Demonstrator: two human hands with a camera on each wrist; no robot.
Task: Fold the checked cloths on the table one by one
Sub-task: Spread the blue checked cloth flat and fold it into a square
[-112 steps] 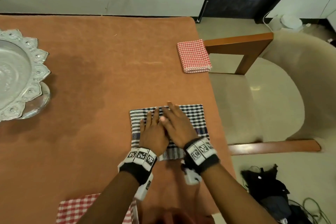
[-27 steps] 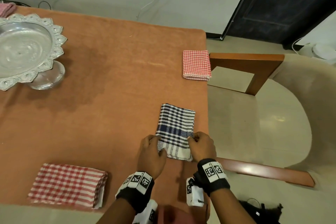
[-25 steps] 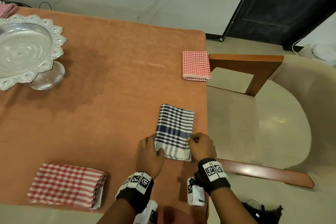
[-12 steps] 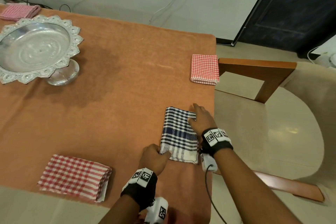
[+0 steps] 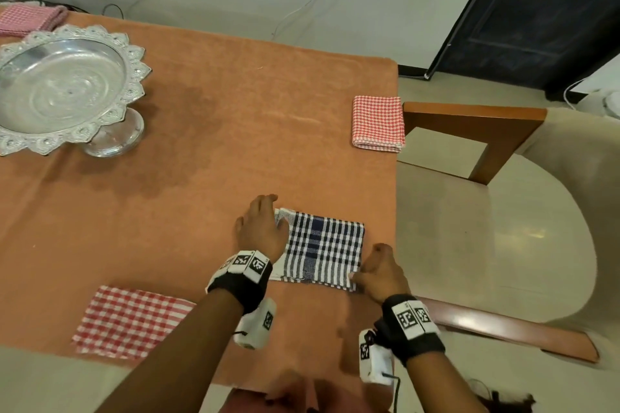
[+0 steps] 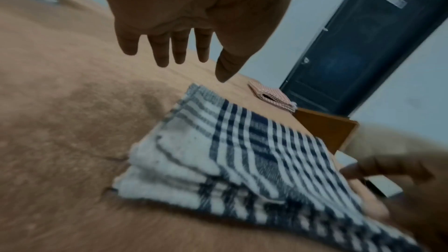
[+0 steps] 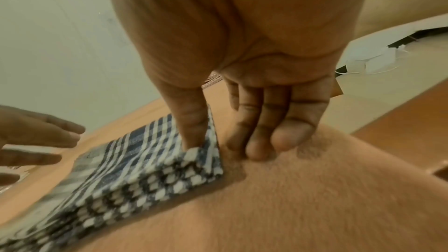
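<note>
L hand [image 6: 194, 16], fingers straight, above folded blue checked cloth [image 6: 242, 150] on orange table [image 6: 60, 122]; R hand [image 6: 412, 189] at cloth's edge.

The desk [image 5: 208, 151] wears a matt, napped orange cloth, fuzzy like towelling, with a darker patch near its middle. The blue cloth [image 5: 323, 246] at lower centre is coarse woven cotton, matt, with thick layered edges. The red cloths [image 5: 377, 122] look like the same matt weave. At upper left the bowl [image 5: 63, 90] is shiny embossed metal. At right the chair [image 5: 476, 131] has glossy varnished wood and smooth beige upholstery.
</note>
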